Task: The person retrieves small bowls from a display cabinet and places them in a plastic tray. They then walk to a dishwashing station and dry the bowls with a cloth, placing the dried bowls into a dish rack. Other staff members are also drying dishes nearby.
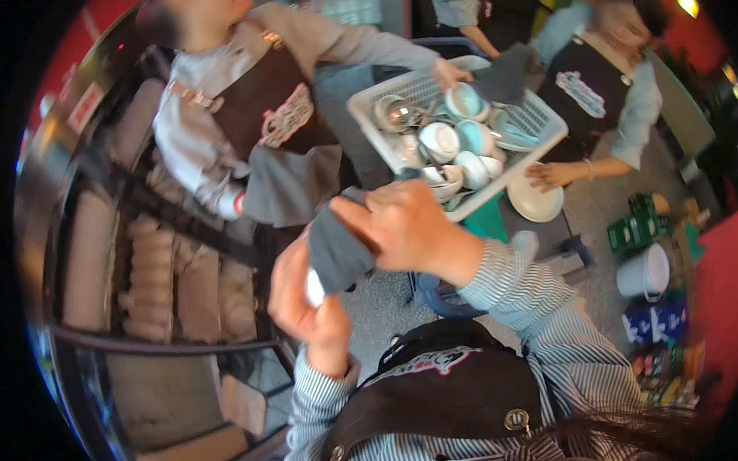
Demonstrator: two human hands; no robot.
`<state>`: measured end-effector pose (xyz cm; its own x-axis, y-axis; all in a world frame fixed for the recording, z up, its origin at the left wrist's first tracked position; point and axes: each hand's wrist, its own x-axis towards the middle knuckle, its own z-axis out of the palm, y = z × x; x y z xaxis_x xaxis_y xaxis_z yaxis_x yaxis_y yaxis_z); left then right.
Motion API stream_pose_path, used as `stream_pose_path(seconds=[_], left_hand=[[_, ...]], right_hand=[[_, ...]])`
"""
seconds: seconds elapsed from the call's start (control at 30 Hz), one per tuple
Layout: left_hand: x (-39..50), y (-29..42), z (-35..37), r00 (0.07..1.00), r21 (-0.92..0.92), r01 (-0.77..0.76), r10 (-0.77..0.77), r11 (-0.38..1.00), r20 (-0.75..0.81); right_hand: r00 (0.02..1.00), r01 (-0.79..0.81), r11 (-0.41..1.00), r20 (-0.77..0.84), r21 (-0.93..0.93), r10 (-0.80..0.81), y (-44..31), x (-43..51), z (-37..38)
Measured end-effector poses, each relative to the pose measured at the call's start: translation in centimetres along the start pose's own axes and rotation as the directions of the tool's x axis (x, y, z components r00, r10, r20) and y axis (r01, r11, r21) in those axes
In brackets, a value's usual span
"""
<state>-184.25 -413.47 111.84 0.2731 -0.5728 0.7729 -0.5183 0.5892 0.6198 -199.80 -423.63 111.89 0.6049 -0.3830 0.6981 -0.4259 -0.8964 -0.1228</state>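
Observation:
My left hand [304, 300] grips a small white piece of crockery [314, 288], mostly covered by a dark grey cloth [339, 250]. The fingers of my right hand [408, 226] are closed on that cloth and press it against the piece. Just beyond my hands is a white plastic basket [375, 148], filled with white and pale blue bowls [439, 141], cups and a clear glass vessel [400, 115]. The shape of the piece I hold is hidden by the cloth and my fingers.
A co-worker at the left holds a grey cloth [291, 184] and reaches into the basket. Another at the right has a hand on a cream plate [535, 194]. Shelves with stacked items [148, 281] stand left; a white bucket [643, 273] and green crates [637, 224] sit right.

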Motion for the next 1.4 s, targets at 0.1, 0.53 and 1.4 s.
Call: stream_pose_path(seconds=[0.1, 0.53, 1.4], left_hand=[[1.1, 1.6, -1.3, 0.991, 0.107, -0.123, 0.128, 0.987, -0.037], [1.0, 0.6, -0.4, 0.988, 0.07, -0.151, 0.152, 0.986, -0.003], [0.3, -9.5, -1.9, 0.589, -0.683, 0.5, -0.787, 0.533, -0.183]], right_hand=[[0.92, -0.333, 0.569, 0.128, 0.752, 0.37, -3.7, 1.0, 1.5], [0.971, -0.209, 0.887, -0.025, 0.411, 0.24, -1.4, -0.9, 2.3], [0.678, -0.715, 0.142, 0.728, 0.685, -0.099, -0.5, -7.3, 6.4]])
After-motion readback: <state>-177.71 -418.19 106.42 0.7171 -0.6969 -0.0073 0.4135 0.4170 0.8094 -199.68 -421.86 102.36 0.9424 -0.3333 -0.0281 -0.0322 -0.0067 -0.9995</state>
